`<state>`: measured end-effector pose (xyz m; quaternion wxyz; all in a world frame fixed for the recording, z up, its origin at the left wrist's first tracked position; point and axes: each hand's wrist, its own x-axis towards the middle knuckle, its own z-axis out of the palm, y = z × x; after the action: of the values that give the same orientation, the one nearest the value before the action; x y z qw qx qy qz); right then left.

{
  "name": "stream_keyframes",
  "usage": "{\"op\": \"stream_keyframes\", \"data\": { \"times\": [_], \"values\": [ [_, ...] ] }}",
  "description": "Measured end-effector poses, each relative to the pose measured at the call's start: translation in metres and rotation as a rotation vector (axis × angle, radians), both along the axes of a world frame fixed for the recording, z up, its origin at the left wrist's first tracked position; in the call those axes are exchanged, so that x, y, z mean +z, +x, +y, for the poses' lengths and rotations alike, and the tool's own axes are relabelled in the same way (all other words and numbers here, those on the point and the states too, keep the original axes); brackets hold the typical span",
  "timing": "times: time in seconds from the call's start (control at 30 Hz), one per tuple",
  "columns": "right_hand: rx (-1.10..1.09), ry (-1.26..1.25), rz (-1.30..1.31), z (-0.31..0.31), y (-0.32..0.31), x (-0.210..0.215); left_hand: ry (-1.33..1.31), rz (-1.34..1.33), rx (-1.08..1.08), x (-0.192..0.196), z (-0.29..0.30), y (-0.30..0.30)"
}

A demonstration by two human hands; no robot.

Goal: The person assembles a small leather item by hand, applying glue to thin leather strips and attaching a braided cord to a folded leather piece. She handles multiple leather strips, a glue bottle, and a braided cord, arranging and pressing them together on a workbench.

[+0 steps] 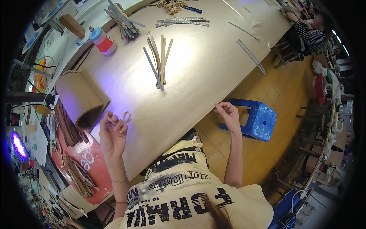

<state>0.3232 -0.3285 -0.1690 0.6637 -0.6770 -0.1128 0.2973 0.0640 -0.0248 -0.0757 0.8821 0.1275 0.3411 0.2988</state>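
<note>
My left hand (113, 133) is raised over the near left part of the table, its fingers curled round a thin pale curled strip (127, 116) that loops out beside the fingertips. At the table's near edge, my right hand (228, 114) is closed in a pinch; whatever lies between its fingertips is too small to make out. Farther in, several narrow tan and grey strips (163, 57) lie loosely fanned on the gold-coloured table covering (183, 103). A curved brown cardboard piece (78, 95) stands just beyond my left hand.
At the far left are a blue-capped bottle (103, 41) and a bundle of strips (124, 24). Silvery braided strips (182, 22) lie at the back. Grey strips (251, 55) lie near the right edge. A blue stool (263, 121) stands below. Another person (314, 34) sits far right.
</note>
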Motion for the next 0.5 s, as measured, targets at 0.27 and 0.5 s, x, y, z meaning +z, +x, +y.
{"op": "stream_keyframes", "data": {
  "times": [0.27,0.5],
  "values": [
    [-0.034,-0.019,-0.044,-0.001,0.003,-0.023,0.008,0.005,-0.03,-0.004,-0.007,0.001],
    [-0.127,0.119,-0.006,0.001,-0.005,-0.023,0.011,-0.032,-0.052,0.0,-0.013,0.003]
  ]
}}
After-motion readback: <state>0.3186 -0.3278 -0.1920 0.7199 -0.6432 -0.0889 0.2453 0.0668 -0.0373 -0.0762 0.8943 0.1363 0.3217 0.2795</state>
